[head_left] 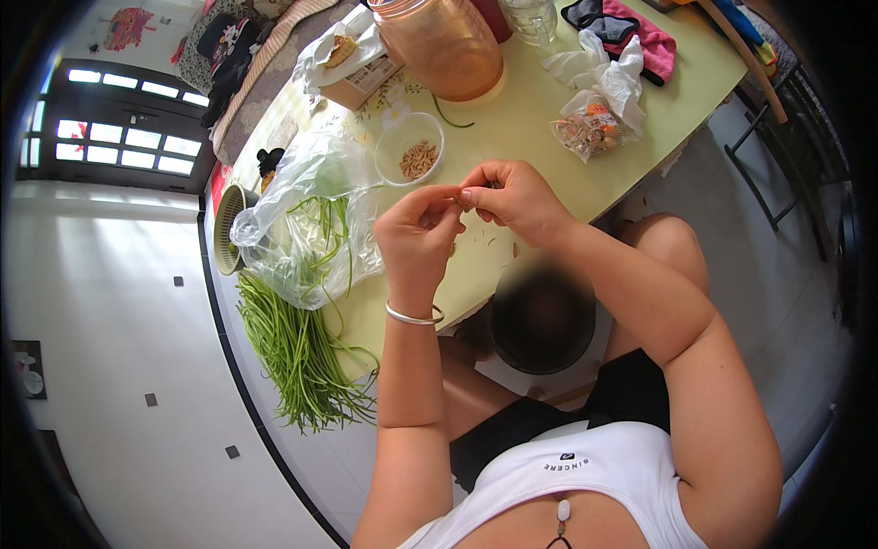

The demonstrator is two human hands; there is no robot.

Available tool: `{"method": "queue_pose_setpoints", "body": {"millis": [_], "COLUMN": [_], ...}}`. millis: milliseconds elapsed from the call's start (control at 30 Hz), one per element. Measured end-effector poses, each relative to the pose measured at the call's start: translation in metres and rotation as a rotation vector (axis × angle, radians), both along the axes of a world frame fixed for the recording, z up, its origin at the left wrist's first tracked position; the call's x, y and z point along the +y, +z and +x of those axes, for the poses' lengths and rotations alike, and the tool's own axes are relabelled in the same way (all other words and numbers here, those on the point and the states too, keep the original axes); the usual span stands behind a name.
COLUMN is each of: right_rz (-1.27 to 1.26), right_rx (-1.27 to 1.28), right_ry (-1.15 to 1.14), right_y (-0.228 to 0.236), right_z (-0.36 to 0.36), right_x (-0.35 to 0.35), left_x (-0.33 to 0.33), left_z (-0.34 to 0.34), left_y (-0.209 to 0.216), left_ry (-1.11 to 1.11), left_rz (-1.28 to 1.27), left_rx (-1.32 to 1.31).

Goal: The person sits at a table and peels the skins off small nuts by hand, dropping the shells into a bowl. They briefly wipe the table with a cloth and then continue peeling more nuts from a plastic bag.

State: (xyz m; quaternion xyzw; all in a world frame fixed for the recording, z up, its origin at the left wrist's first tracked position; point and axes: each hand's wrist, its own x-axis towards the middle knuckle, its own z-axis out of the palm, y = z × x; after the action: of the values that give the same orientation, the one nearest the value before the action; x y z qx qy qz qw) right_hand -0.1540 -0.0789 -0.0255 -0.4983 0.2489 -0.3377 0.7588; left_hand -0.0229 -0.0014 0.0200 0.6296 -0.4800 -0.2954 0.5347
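One pale yellow table (pixel 512 128) spreads above us, its near edge running from eight o'clock round to two. Our right forearm (pixel 631 284) slants in from about four o'clock, elbow bent well out, while our left forearm (pixel 410 371) rises almost straight toward twelve. Seen from where our fingers meet, a clear plastic bag (pixel 315 220) lies at nine o'clock, a bundle of green stems (pixel 297 352) at half past seven, an orange see-through jar (pixel 444 50) near twelve, and a dark round container (pixel 543 359), partly blurred, at five. Our left hand (pixel 416 233) and right hand (pixel 526 201) come tip to tip over the table, fingers curled. Just beyond, at half past ten, a white bowl (pixel 387 156) holds light brown kernels (pixel 420 159).

Our right grip pinches a small dark piece (pixel 495 184), thumb toward forefinger; our left grip is drawn in beside it, but whether it holds anything we cannot tell. We judge the step in hand to be fine fingertip work on that piece. To our minds, the next move calls for a light, steady right pinch and a small, careful turn or tug from the left.
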Motion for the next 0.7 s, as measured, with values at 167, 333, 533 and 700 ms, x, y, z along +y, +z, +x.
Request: {"method": "queue_pose_setpoints", "body": {"millis": [167, 333, 533, 700], "right_rz": [0.068, 0.250, 0.478, 0.538], "right_rx": [-0.021, -0.028, -0.133, -0.183], "right_ry": [0.045, -0.003, 0.013, 0.044], "right_y": [-0.006, -0.005, 0.007, 0.001], "right_z": [0.003, 0.003, 0.003, 0.004], "right_x": [0.000, -0.001, 0.001, 0.000], "left_x": [-0.002, -0.005, -0.021, -0.021], "left_z": [0.004, 0.011, 0.052, 0.058], "left_y": [-0.005, -0.001, -0.012, -0.016], "left_ry": [-0.027, 0.114, 0.306, 0.341], "left_rz": [-0.026, -0.079, -0.248, -0.236], "left_rx": [-0.126, -0.051, -0.446, -0.595]}}
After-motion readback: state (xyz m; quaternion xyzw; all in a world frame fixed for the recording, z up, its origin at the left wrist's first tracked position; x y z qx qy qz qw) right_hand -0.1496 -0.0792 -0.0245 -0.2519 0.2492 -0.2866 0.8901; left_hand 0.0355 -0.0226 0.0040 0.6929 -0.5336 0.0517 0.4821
